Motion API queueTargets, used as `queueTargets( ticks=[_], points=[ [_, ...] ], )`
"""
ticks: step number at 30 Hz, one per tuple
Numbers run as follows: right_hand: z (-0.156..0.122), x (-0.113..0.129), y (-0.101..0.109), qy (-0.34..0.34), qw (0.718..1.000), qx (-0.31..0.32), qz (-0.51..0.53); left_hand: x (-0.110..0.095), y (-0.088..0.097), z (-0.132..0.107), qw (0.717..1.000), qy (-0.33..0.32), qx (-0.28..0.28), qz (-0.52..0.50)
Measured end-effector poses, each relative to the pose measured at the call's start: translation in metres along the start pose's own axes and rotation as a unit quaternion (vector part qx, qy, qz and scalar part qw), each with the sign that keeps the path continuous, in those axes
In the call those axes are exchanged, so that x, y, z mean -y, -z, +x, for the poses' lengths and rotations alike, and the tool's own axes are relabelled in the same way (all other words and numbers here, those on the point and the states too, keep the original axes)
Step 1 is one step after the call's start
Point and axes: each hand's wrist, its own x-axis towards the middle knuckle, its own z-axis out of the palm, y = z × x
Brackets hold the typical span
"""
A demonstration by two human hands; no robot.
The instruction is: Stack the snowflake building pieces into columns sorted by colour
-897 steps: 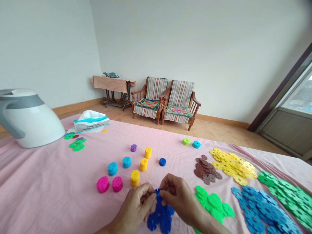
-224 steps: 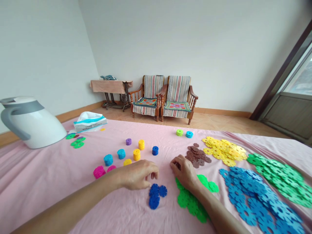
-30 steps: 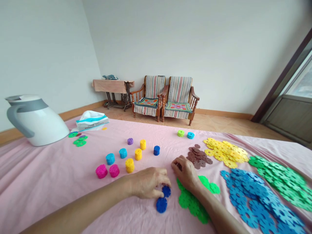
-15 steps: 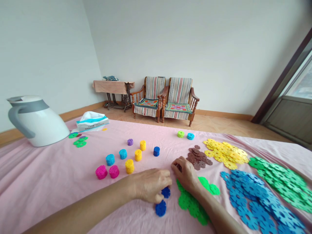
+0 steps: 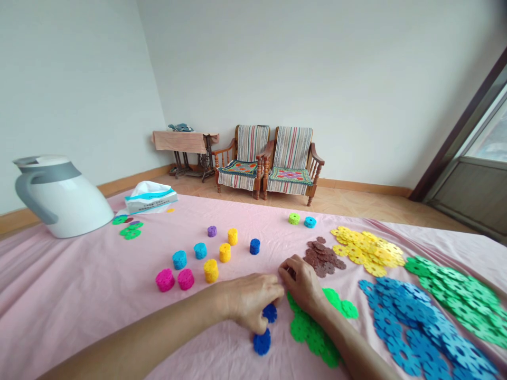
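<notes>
My left hand point(image 5: 253, 302) lies curled over the pink tablecloth point(image 5: 79, 295), its fingertips down on a dark blue snowflake disc point(image 5: 271, 312). A short stack of dark blue discs point(image 5: 262, 342) stands just below that hand. My right hand point(image 5: 303, 282) rests in a loose fist at the top edge of the bright green pile point(image 5: 312, 330), fingers pinched on something I cannot make out. Small stacks stand beyond: two pink point(image 5: 174, 279), yellow point(image 5: 210, 269), light blue point(image 5: 179, 259) and dark blue point(image 5: 254, 246).
Loose piles lie to the right: brown point(image 5: 322, 258), yellow point(image 5: 368, 250), blue point(image 5: 415, 322), green point(image 5: 463, 295). A white kettle point(image 5: 59, 195) and a tissue pack point(image 5: 150, 198) stand at the left. Two striped armchairs point(image 5: 269, 163) are by the far wall.
My left hand has slid a little right and down onto the dark blue disc, closer to my right hand. The right hand has stayed in place.
</notes>
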Motion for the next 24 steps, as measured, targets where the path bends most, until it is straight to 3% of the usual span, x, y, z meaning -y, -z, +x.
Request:
queueTargets(
  ticks=[7, 11, 17, 21, 24],
  points=[
    [0.0, -0.001, -0.001, -0.001, 1.0, 0.001, 0.004, -0.011, -0.001, -0.002, 0.998, 0.021, -0.031, 0.049],
    [0.001, -0.001, 0.0, -0.003, 1.0, 0.003, 0.003, -0.004, -0.002, -0.005, 0.997, 0.037, -0.067, 0.021],
    [0.001, 0.0, 0.001, -0.003, 1.0, 0.009, 0.005, 0.044, 0.024, -0.001, 0.97, 0.134, -0.203, -0.023],
    [0.001, 0.0, 0.001, -0.003, 1.0, 0.011, 0.01, 0.081, 0.036, 0.007, 0.956, 0.181, -0.23, -0.015],
    [0.001, 0.0, 0.001, -0.002, 1.0, 0.01, 0.008, 0.097, 0.036, 0.012, 0.951, 0.2, -0.234, -0.005]
  ],
)
